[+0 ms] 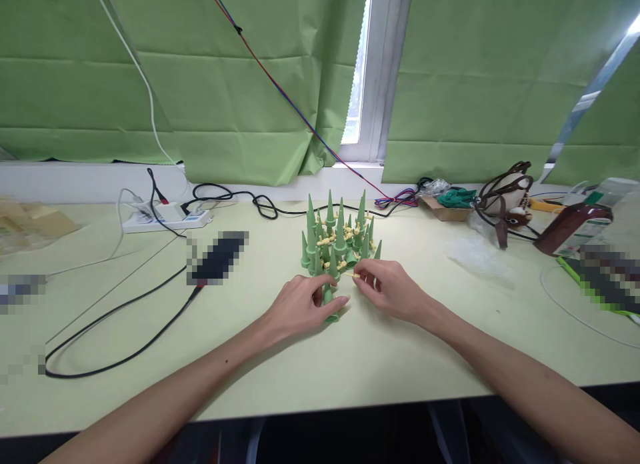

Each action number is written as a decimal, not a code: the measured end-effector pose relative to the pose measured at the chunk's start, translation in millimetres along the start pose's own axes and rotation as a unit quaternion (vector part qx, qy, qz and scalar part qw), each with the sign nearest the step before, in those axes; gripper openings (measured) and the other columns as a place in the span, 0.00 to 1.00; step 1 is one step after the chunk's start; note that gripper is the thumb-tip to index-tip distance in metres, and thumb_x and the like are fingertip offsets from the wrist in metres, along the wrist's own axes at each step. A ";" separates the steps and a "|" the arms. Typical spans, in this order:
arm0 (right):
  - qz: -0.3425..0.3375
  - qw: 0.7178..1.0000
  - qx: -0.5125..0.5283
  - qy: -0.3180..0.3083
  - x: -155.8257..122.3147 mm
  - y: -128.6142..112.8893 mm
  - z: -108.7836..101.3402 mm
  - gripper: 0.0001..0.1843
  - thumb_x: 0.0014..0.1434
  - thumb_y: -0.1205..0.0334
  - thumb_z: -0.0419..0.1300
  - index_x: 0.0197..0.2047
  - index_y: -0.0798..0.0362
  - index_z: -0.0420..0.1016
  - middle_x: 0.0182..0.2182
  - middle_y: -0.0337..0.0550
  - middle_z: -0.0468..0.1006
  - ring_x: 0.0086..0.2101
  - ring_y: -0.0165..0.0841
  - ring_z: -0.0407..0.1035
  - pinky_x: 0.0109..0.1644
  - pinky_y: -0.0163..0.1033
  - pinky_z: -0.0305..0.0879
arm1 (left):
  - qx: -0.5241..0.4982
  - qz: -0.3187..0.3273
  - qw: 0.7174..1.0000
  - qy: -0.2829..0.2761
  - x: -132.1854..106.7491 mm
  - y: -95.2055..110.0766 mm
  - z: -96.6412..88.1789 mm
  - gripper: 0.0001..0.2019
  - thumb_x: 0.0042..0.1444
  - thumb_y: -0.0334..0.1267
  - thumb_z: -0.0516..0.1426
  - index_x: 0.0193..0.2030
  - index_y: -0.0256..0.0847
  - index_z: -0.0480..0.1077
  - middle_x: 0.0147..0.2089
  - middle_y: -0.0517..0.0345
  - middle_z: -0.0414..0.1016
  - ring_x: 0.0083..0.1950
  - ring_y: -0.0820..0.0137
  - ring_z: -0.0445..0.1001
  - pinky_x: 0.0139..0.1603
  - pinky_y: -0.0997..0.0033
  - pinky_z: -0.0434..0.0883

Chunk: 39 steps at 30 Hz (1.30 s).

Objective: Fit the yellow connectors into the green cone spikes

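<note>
A cluster of green cone-topped spires (340, 234) stands upright on the table in front of me, with small pale yellow pieces (327, 240) set among the cones. At its near edge my left hand (307, 303) grips one green spire (328, 293), thumb and fingers around its lower part. Just to the right, my right hand (387, 287) pinches a thin pale yellow piece (351, 275) that points left toward the spires. The fingers of my left hand hide part of the spire they hold.
A power strip (167, 219) with cables lies at the back left, near a pixelated dark device (220, 257). To the right are a cardboard box (445, 207), clear plastic wrap (480, 257), a bag (510, 197) and a brown bottle (575, 227). The table's front edge runs below my forearms.
</note>
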State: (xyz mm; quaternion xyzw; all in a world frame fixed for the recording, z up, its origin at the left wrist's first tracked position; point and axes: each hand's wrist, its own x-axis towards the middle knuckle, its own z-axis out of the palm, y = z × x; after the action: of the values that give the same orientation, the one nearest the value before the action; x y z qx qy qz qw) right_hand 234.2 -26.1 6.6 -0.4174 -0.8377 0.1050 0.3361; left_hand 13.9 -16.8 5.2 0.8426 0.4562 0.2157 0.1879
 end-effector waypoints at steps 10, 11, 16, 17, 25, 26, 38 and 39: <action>0.006 1.000 -0.005 -0.012 -1.1 1.6 2.6 0.05 0.65 0.66 0.53 0.37 0.52 0.68 0.28 0.39 0.74 0.27 0.29 0.66 0.31 0.33 0.62 | -0.022 0.017 0.999 -0.015 -0.7 3.0 -1.1 0.19 0.60 0.55 0.55 0.31 0.41 0.74 0.18 0.64 0.67 0.21 0.72 0.64 0.24 0.72 0.56; 0.005 1.000 -0.005 -0.013 -1.2 1.7 3.2 0.05 0.64 0.66 0.53 0.37 0.52 0.68 0.28 0.39 0.74 0.27 0.29 0.66 0.31 0.33 0.62 | -0.021 0.018 0.999 -0.015 -1.0 3.5 -1.0 0.19 0.60 0.55 0.55 0.31 0.41 0.74 0.18 0.64 0.67 0.21 0.72 0.64 0.24 0.72 0.56; 0.012 1.000 -0.002 -0.005 -0.9 2.6 4.9 0.05 0.64 0.67 0.53 0.37 0.53 0.69 0.28 0.40 0.74 0.27 0.30 0.66 0.31 0.33 0.63 | -0.017 0.035 0.999 -0.005 -2.6 5.9 -0.8 0.16 0.59 0.53 0.57 0.34 0.41 0.73 0.22 0.64 0.67 0.23 0.73 0.63 0.25 0.73 0.58; 0.015 1.000 0.000 0.000 -0.8 2.9 5.3 0.04 0.64 0.67 0.53 0.37 0.52 0.69 0.28 0.40 0.74 0.27 0.30 0.67 0.31 0.33 0.63 | -0.017 0.042 0.999 0.002 -2.9 6.0 -0.6 0.15 0.59 0.52 0.57 0.36 0.41 0.73 0.22 0.65 0.67 0.23 0.73 0.63 0.25 0.73 0.58; 0.004 0.997 0.037 0.075 -1.5 0.6 9.7 0.04 0.65 0.64 0.54 0.38 0.52 0.69 0.29 0.41 0.74 0.27 0.30 0.68 0.32 0.35 0.65 | -0.035 0.096 0.994 0.031 -2.4 0.3 2.5 0.15 0.59 0.50 0.59 0.44 0.41 0.72 0.30 0.62 0.69 0.27 0.73 0.65 0.27 0.74 0.64; 0.002 0.996 0.042 0.084 -1.4 -0.4 9.8 0.04 0.65 0.63 0.54 0.38 0.52 0.69 0.29 0.41 0.74 0.27 0.30 0.68 0.31 0.35 0.66 | -0.036 0.100 0.994 0.032 -2.3 -0.7 2.8 0.14 0.59 0.49 0.59 0.45 0.41 0.72 0.31 0.62 0.69 0.27 0.73 0.65 0.28 0.74 0.64; -0.021 0.988 0.058 0.144 -2.6 -8.9 8.0 0.03 0.65 0.64 0.55 0.39 0.52 0.70 0.29 0.41 0.74 0.25 0.29 0.67 0.29 0.34 0.66 | -0.080 0.117 0.989 0.034 -1.7 -8.0 4.3 0.12 0.61 0.37 0.58 0.51 0.43 0.67 0.49 0.55 0.74 0.33 0.74 0.73 0.34 0.72 0.75; -0.025 0.987 0.059 0.148 -2.9 -9.6 8.1 0.03 0.65 0.64 0.55 0.39 0.52 0.70 0.29 0.41 0.74 0.25 0.29 0.67 0.29 0.34 0.66 | -0.087 0.122 0.988 0.037 -1.5 -7.7 4.1 0.12 0.61 0.37 0.58 0.52 0.43 0.67 0.49 0.55 0.74 0.34 0.74 0.74 0.35 0.72 0.75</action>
State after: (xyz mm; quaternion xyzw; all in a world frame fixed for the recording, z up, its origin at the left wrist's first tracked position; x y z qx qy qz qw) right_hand 224.1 -33.5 3.5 -0.3868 -0.7813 0.0831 0.4828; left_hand 10.1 -14.7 -2.4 0.8640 0.3359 0.3067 0.2160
